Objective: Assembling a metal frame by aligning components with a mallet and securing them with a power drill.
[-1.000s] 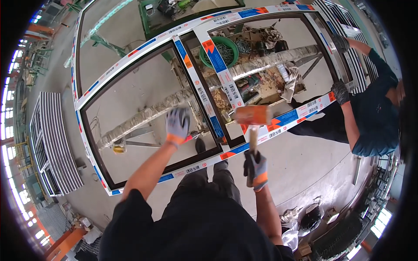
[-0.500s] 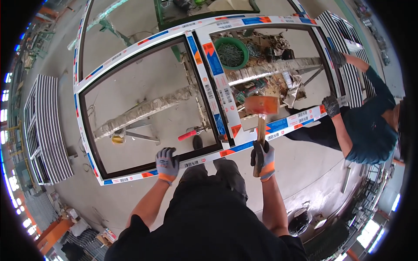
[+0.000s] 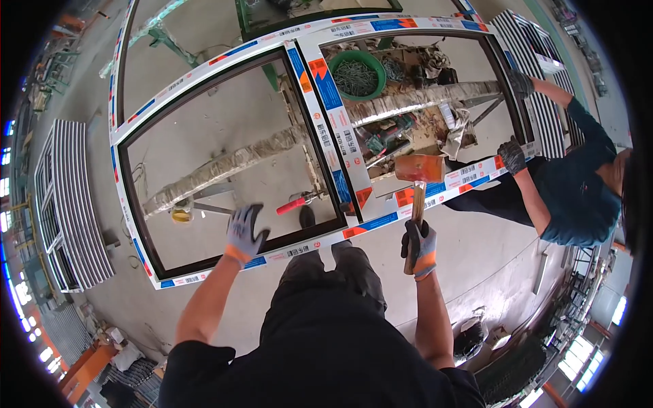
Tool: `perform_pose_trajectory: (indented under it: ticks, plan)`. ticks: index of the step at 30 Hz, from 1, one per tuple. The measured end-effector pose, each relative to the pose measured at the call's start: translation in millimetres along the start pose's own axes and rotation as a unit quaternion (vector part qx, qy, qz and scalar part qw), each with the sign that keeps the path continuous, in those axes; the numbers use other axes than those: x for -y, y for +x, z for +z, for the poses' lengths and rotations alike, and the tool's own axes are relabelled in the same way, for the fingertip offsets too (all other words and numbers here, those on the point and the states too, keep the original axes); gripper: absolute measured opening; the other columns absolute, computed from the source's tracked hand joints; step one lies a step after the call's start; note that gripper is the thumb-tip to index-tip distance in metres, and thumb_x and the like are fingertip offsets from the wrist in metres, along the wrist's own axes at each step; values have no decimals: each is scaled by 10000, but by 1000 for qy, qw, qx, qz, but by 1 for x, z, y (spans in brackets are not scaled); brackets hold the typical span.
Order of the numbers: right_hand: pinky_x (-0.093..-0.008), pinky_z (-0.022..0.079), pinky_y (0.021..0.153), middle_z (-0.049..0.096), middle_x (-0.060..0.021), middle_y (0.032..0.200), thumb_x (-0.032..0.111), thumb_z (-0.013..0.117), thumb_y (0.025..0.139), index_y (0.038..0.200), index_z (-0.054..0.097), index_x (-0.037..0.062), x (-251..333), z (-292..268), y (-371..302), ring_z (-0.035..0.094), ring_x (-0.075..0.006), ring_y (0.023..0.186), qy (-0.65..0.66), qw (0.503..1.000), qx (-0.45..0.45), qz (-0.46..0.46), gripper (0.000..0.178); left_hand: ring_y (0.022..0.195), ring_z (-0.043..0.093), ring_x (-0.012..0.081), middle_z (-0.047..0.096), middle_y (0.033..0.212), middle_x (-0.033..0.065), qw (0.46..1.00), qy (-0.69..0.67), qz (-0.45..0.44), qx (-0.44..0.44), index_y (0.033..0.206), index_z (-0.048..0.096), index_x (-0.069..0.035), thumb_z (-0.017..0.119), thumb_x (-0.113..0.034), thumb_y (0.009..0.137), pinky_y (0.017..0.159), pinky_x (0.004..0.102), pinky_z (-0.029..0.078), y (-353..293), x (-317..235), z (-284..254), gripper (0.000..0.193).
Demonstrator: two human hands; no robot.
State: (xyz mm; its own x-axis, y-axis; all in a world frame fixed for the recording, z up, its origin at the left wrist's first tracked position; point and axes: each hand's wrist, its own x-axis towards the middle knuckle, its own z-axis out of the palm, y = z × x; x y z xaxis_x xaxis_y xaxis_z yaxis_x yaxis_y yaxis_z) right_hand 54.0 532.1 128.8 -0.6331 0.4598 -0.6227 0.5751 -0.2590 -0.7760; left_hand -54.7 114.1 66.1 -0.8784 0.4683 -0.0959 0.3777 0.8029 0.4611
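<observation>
A large window frame (image 3: 381,221), wrapped in white, blue and orange printed film, lies across supports in front of me. My right hand (image 3: 418,248), in a grey and orange glove, is wrapped round the wooden handle of a mallet (image 3: 420,168). The mallet's reddish-orange head is over the near rail, right of the middle bar. My left hand (image 3: 245,233), gloved alike, has its fingers spread and holds nothing. It hovers over the near rail of the left pane opening; whether it touches the rail I cannot tell.
At the right, a co-worker (image 3: 581,183) has both gloved hands on the frame's right end. Below the frame are a padded support beam (image 3: 224,173), a green basin (image 3: 357,75) of screws, a green power drill (image 3: 391,134) and a red-handled tool (image 3: 292,205). Striped profile stacks (image 3: 71,204) stand at both sides.
My left hand has moved left and forward, its fingers spreading wider. The mallet in my right hand has shifted slightly right. The co-worker's hands stay on the frame.
</observation>
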Motion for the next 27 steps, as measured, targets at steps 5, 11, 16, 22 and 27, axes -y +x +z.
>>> perform_pose_trajectory:
  ticks: [5, 11, 16, 22, 27]
  plan:
    - [-251, 331, 333, 491, -14, 543, 273, 653, 906, 839, 520, 83, -13, -11, 5, 432, -103, 360, 0, 1000, -20, 11, 242, 1196, 467, 350, 537, 1248, 150, 977, 35, 192, -90, 1241, 542, -62, 628, -294, 824, 1048, 469, 345, 147, -69, -1, 485]
    - [-256, 337, 325, 497, -20, 549, 230, 640, 908, 864, 534, 70, -20, -7, 7, 438, -113, 359, -7, 999, -42, -16, 198, 1129, 518, 297, 594, 1153, 120, 893, 246, 368, 83, 1092, 616, -70, 534, -442, 887, 1022, 433, 340, 277, -131, 44, 433]
    - [-252, 303, 305, 467, -11, 510, 172, 611, 913, 865, 529, 70, -29, -21, 0, 395, -107, 344, 57, 990, -126, -24, 139, 1051, 558, 295, 630, 1023, 93, 851, 235, 438, 170, 1053, 633, -97, 491, -497, 911, 931, 465, 393, 312, -132, 73, 448]
    - [-256, 300, 306, 450, -2, 497, 180, 627, 909, 862, 533, 81, -21, -27, -4, 391, -107, 342, 61, 986, -142, -60, 144, 990, 582, 294, 636, 884, 85, 886, 152, 426, 106, 866, 648, -91, 543, -508, 852, 914, 464, 415, 312, -127, 85, 431]
    - [-255, 299, 306, 439, 5, 495, 194, 630, 914, 854, 526, 103, -31, -28, 1, 400, -109, 344, 86, 987, -131, -38, 151, 773, 615, 302, 619, 715, 89, 888, 163, 421, 86, 759, 609, -82, 541, -519, 842, 833, 453, 455, 300, -100, 89, 449]
